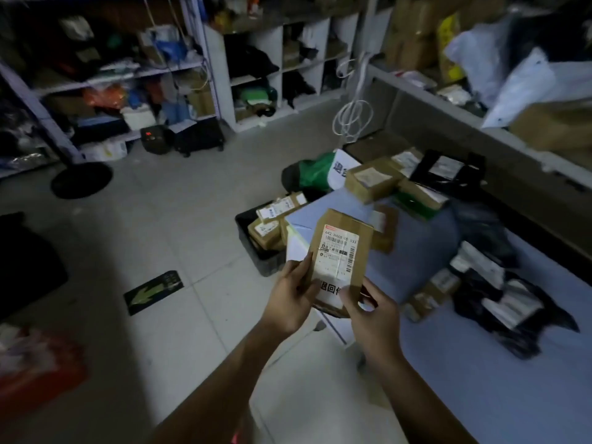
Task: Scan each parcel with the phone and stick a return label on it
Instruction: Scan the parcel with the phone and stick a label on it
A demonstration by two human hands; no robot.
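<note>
A pale blue table fills the right side. At its far end sit brown cardboard boxes, stacked and touching, with a flat black packet just beside them. Nearer, towards the right edge, black poly bags with white labels lie in a loose heap, with two small cartons touching it. On the grey tiled floor, against the table's left edge, stands a black crate with small boxes inside. A green arrow sticker and a round black base lie further left.

Logged by colour.
Brown on parcel; white, black barcode stripes on shipping label; pale blue on table.
</note>
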